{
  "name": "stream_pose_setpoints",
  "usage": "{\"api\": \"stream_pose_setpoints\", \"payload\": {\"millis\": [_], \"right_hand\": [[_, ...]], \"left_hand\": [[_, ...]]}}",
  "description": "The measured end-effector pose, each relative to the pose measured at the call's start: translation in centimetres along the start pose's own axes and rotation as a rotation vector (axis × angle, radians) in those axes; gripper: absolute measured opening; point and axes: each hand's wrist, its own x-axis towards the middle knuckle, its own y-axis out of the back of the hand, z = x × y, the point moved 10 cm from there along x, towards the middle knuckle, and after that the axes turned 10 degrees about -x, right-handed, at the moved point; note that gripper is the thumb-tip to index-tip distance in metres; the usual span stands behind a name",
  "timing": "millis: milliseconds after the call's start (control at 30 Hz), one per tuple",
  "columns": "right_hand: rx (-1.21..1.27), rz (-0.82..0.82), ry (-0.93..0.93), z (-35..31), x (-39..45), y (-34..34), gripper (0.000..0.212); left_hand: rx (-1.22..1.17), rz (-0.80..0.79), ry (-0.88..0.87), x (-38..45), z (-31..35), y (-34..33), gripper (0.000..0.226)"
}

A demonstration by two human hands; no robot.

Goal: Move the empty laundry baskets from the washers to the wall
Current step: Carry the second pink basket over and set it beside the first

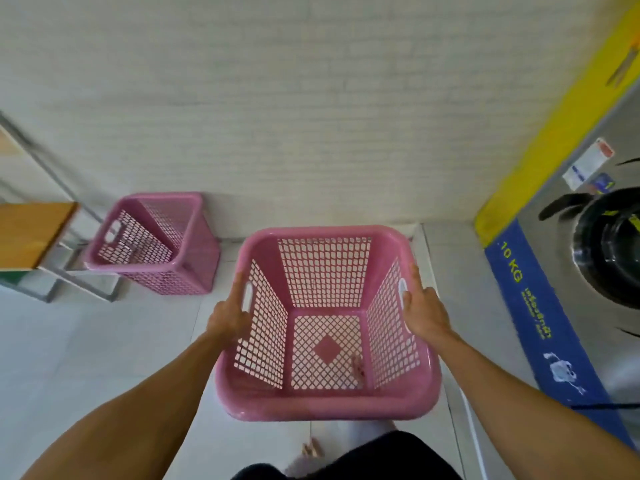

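A white brick wall (277,98) fills the upper part of the view, and a pale tiled floor (104,341) lies below it. At the right edge one washer (595,258) is seen, its round door marked by a blue strip reading 10 KG. Two pink laundry baskets are counted. The nearer basket (327,403) is held above the floor, in front of the wall and beside the washer, and nothing is seen inside it. The second basket (194,261) stands on the floor against the wall, also empty, just beside a wooden-topped surface (31,233) at the left. The left hand (230,315) is closed around the held basket's left handle slot, and the right hand (424,311) is closed around its right one.
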Motion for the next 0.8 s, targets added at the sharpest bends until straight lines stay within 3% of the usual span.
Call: {"api": "stream_pose_setpoints", "payload": {"millis": [333,800], "right_hand": [[0.028,-0.047,0.145,-12.2,13.8,-2.7,0.073],[-0.171,-0.263,0.314,-26.3,29.2,-4.1,0.073]], "left_hand": [[-0.101,0.057,0.118,10.5,-3.9,5.6,0.108],[-0.278,0.095,0.315,21.5,-7.9,11.1,0.108]]}}
